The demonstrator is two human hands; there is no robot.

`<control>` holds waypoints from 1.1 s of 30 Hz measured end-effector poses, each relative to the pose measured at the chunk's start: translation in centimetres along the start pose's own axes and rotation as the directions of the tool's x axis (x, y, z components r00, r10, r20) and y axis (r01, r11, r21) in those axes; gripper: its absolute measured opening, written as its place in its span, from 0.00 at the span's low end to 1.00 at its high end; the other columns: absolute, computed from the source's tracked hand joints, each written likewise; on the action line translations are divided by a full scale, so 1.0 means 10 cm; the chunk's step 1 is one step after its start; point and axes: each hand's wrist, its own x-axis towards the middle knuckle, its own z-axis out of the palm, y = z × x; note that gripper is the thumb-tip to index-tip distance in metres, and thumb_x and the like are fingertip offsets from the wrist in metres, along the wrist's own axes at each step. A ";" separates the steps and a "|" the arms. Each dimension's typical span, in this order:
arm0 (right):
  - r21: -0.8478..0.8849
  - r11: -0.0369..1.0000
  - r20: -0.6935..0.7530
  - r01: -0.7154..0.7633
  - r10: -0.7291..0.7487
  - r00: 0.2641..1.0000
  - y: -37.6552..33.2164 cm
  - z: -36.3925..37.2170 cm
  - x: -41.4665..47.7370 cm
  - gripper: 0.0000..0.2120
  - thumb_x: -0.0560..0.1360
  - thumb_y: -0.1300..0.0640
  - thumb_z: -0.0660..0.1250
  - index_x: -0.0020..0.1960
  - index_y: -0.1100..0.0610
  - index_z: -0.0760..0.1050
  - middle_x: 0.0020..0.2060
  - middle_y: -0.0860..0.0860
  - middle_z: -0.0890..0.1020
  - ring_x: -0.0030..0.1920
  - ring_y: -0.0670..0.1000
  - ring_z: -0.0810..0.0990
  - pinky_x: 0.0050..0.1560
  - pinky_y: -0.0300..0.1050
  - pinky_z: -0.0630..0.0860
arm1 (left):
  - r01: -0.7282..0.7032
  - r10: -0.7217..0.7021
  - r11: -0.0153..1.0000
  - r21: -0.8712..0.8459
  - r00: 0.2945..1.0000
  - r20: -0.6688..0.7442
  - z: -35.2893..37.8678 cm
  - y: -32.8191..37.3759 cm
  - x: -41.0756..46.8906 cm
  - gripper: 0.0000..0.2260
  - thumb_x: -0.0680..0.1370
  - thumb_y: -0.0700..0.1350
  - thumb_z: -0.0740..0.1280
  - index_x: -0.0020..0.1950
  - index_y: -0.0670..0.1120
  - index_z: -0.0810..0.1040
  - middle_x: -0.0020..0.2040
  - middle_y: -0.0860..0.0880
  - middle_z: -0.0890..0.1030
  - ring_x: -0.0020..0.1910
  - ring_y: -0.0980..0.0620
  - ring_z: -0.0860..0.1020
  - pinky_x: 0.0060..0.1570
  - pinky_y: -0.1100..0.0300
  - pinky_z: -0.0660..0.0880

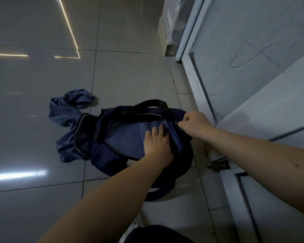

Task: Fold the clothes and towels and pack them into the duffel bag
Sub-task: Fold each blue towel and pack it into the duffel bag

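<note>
Bag (102, 155), navy, lies on the tiled floor (42, 81) just beside a white door (253, 50), its top open. Black strap (153, 103) arches over the far side.

Blue cloth (123, 137) sits inside the opening. More blue cloth spills from the bag's left end onto the floor in a crumpled trail (65, 109); cannot tell whether it is the same piece.

Left hand (158, 142): palm down on the cloth in the opening, fingers (155, 131) straight and slightly spread, pressing it.

Right hand (193, 123): fingers curled, thumb and forefinger pinching the bag's rim at its right end.
</note>
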 end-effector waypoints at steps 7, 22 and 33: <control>0.006 1.000 0.000 -0.015 0.015 1.000 0.01 0.00 -0.01 0.10 0.74 0.53 0.68 0.36 0.55 0.76 0.35 0.52 0.80 0.37 0.49 0.77 0.34 0.42 0.67 | 0.007 -0.007 1.000 -0.022 1.000 -0.014 0.03 0.05 0.03 0.37 0.75 0.62 0.65 0.79 0.49 0.59 0.79 0.44 0.55 0.71 0.41 0.59 0.65 0.46 0.61; -0.178 0.984 0.101 -0.018 0.036 0.994 -0.21 -0.05 -0.12 0.10 0.76 0.59 0.66 0.37 0.61 0.78 0.35 0.57 0.80 0.40 0.58 0.81 0.37 0.44 0.73 | 0.020 -0.104 0.805 -0.593 0.989 -0.107 -0.07 -0.31 -0.24 0.16 0.82 0.53 0.57 0.55 0.49 0.83 0.65 0.52 0.75 0.61 0.45 0.71 0.57 0.48 0.65; -0.301 0.885 0.242 0.355 -0.290 0.926 -1.81 0.02 0.10 0.09 0.74 0.55 0.66 0.47 0.58 0.82 0.46 0.57 0.84 0.47 0.58 0.81 0.47 0.47 0.80 | 0.084 -0.201 0.843 -0.532 0.966 -0.166 -0.47 -1.72 -0.50 0.10 0.78 0.47 0.62 0.48 0.50 0.83 0.47 0.48 0.83 0.44 0.45 0.80 0.43 0.52 0.78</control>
